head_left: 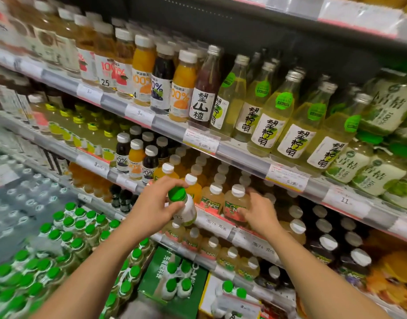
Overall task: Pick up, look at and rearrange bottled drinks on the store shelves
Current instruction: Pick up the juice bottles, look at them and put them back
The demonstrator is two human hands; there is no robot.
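the left hand (152,203) grips a green-capped bottle (183,207) by its neck, holding it tilted just in front of the middle shelf edge (217,223). the right hand (259,212) curls round a white-capped pale juice bottle (236,203) standing at the front of that shelf. beyond, on the upper shelf, stand yellow-green glass bottles (269,120).

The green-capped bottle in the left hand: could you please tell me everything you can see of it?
The green-capped bottle is a small plastic-looking drink bottle with a ribbed bright green screw cap and a white label with a green lower edge; its print is too blurred to read. The cap looks closed. It is tilted, cap toward the upper left, held off the shelf in front of the white-capped juice bottles. The left hand has it in its grip, fingers over the cap and thumb against the neck. Nothing else visibly touches it.
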